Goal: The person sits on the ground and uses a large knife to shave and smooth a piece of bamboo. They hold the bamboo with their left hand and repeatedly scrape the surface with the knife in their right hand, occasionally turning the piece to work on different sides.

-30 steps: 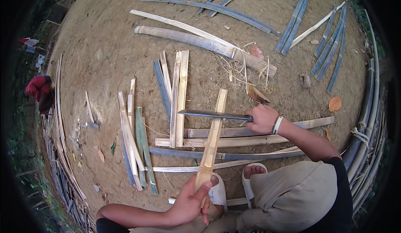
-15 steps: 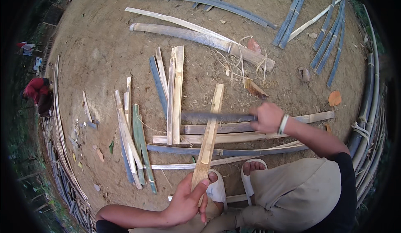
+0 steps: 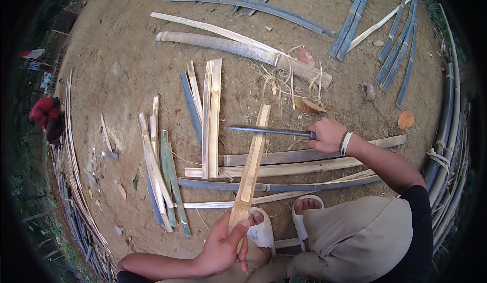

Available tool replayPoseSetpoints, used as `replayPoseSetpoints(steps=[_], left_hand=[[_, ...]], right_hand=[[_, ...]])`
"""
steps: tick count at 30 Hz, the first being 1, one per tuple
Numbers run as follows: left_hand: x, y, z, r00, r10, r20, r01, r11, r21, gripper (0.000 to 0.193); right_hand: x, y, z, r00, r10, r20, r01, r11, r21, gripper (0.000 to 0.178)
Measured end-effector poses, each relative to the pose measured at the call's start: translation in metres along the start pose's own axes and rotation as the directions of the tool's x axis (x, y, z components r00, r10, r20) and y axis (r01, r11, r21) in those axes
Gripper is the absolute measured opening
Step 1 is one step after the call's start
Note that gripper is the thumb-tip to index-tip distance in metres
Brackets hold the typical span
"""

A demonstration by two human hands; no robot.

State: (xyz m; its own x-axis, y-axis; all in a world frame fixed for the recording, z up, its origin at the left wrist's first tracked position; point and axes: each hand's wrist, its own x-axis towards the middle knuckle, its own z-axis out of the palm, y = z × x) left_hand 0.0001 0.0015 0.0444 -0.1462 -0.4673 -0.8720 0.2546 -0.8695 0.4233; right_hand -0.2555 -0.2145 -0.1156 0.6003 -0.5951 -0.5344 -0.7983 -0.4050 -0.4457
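My left hand (image 3: 223, 247) is closed round the lower end of a split bamboo strip (image 3: 248, 176), whose pale inner side faces up. The strip slants up and away from me above the ground. In my right hand (image 3: 327, 136) is the handle of a long dark machete (image 3: 274, 130), its blade pointing left and crossing the strip near the far end. Whether the edge touches the bamboo, I cannot tell. Just beyond the blade's tip lie upright-looking pale bamboo strips (image 3: 215, 115). Below the blade, a pale strip (image 3: 284, 168) and a dark strip (image 3: 294, 185) lie crosswise.
Green and pale strips (image 3: 167, 176) lie to the left. Shavings (image 3: 284, 82) lie beside a thick bamboo piece (image 3: 218, 41) farther off. Dark strips (image 3: 352, 19) lie at far right, bamboo poles (image 3: 446, 126) along the right edge. A person in red (image 3: 45, 115) crouches at far left.
The machete blade has moved up along the strip toward its far end, my right hand rising with it. My left hand keeps its hold on the strip, nearly still.
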Motion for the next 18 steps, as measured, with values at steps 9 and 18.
replayPoseSetpoints(steps=[9, 18], left_hand=[[-0.001, 0.001, -0.002, 0.999, -0.027, -0.035, 0.028, 0.999, 0.022, 0.021], [0.034, -0.1, -0.074, 0.906, 0.421, -0.036, -0.169, 0.44, 0.882, 0.025]], right_hand=[[-0.009, 0.016, 0.013, 0.99, 0.116, -0.077, -0.112, 0.992, 0.056, 0.029], [-0.001, 0.006, 0.049, 0.952, 0.276, -0.129, -0.037, 0.525, 0.85, 0.027]])
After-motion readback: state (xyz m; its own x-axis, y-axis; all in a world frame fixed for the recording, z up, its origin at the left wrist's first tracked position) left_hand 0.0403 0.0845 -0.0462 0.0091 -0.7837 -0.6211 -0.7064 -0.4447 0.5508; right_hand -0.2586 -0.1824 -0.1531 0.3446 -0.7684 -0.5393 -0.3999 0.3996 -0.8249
